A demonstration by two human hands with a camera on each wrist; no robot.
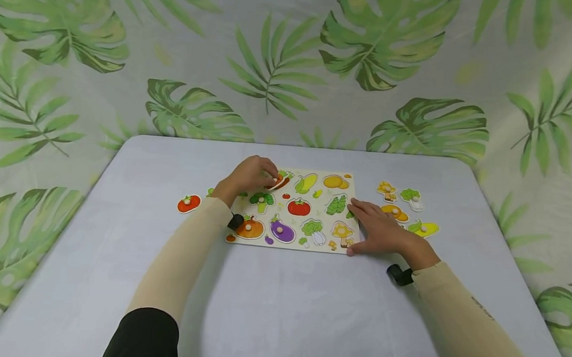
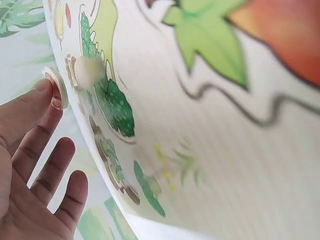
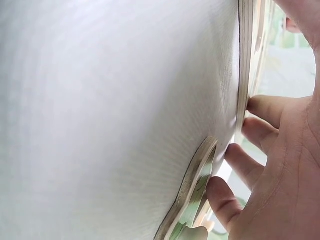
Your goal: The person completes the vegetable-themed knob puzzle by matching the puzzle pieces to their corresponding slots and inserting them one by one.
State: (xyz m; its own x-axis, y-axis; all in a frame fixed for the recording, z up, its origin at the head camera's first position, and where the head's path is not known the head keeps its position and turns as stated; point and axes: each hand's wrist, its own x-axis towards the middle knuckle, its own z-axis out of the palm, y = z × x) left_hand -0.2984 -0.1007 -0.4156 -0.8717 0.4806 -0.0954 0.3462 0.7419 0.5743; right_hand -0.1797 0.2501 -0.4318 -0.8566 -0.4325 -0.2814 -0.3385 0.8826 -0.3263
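A wooden vegetable puzzle board (image 1: 323,207) lies mid-table. My left hand (image 1: 253,175) is over its far left corner, thumb and fingers pinching an orange-red, carrot-like puzzle piece (image 1: 280,183). In the left wrist view this piece (image 2: 60,95) shows edge-on at the fingertips, the other fingers spread. My right hand (image 1: 382,229) rests along the board's right edge, its fingertips touching the side (image 3: 243,60) in the right wrist view. On the board, a pumpkin piece (image 1: 255,230) and an eggplant piece (image 1: 283,234) show round knobs. My left wrist hides part of the board's left side.
Loose mushroom (image 1: 386,189), leafy green (image 1: 412,197), potato (image 1: 396,212) and corn (image 1: 426,229) pieces lie right of the board. A tomato piece (image 1: 188,203) lies to the left, near a green piece partly hidden by my left wrist. White cloth (image 1: 280,306) covers the table.
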